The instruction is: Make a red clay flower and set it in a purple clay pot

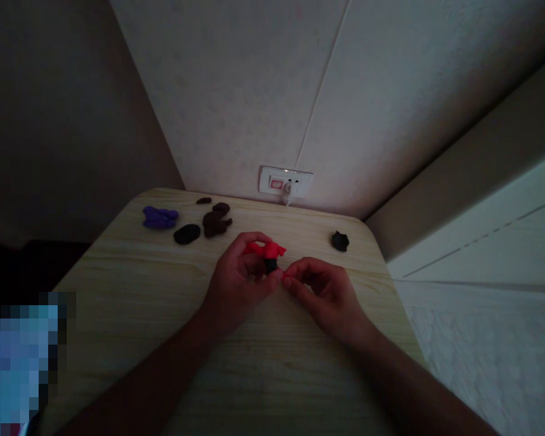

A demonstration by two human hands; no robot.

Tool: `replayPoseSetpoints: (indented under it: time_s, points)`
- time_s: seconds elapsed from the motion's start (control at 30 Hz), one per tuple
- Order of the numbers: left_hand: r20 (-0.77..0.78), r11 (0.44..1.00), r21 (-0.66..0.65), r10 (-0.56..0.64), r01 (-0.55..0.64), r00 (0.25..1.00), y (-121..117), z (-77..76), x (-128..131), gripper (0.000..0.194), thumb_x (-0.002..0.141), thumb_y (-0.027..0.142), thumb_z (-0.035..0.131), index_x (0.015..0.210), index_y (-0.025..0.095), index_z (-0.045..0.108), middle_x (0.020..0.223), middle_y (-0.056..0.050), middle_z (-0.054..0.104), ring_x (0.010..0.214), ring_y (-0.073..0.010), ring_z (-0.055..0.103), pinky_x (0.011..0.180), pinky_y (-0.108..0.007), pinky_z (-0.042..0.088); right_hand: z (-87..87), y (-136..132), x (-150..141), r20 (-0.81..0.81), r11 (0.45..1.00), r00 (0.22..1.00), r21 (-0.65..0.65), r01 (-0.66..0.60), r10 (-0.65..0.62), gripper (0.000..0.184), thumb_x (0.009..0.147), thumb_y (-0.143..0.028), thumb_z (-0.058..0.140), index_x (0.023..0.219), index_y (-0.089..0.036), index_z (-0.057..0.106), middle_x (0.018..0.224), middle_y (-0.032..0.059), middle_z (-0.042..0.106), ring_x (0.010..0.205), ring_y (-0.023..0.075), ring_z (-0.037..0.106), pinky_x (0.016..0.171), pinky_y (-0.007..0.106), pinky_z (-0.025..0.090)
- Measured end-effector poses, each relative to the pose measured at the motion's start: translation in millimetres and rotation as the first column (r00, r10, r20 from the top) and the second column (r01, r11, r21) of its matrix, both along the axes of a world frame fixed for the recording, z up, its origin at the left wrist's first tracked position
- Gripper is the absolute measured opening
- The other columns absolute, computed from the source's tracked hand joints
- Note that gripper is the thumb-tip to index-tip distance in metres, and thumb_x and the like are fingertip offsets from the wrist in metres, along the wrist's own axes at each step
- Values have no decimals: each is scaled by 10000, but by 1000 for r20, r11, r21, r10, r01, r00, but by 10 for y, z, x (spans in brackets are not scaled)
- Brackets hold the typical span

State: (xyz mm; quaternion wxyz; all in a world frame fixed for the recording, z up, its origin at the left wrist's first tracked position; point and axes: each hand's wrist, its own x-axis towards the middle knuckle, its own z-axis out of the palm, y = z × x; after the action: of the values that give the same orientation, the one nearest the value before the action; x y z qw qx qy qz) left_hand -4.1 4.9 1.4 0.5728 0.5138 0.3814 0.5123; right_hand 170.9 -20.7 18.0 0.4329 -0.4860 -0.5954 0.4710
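Currently the left hand (243, 278) pinches a small red-and-black soft clay figure (271, 251), held above the pale wood-grain table (163, 303); the right hand (320, 293) closes its fingertips on what seems, in dim light, a red bit beside it. Left of the figure sit dark brown clay lumps (215, 223), a flat black oval piece (187, 234) and a purple clay lump (160, 218).

A room of a home is shown, most likely a bedroom or living room. A small bench (154, 303) with rounded corners and a pale wood-grain top is set against a pale, faintly patterned wall (236, 79). At twelve o'clock a household socket plate (286, 181) is mounted, and at three o'clock white panelled furniture (481, 230) or trim can be seen.
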Motion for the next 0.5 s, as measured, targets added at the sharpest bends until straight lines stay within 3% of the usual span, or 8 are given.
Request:
replayPoseSetpoints:
  time_s: [0.3,0.5]
  points:
    - [-2,1000,-3,11,-11,1000,-16,5,7,454,739,171,820,1111,229,565,923,-17,771,682,-123,674,617,-229,493,-26,-30,0,90,999,995,41,34,-37,152,894,-311,711,819,-184,676,744,25,654,680,144,566,575,251,453]
    - [52,1000,-25,7,-6,999,-11,3,4,456,745,172,820,1117,229,562,936,-25,775,754,-141,706,654,-234,517,-34,-14,4,57,1000,998,5,0,-1,186,925,-340,683,829,-183,657,736,13,618,657,132,532,537,236,399]
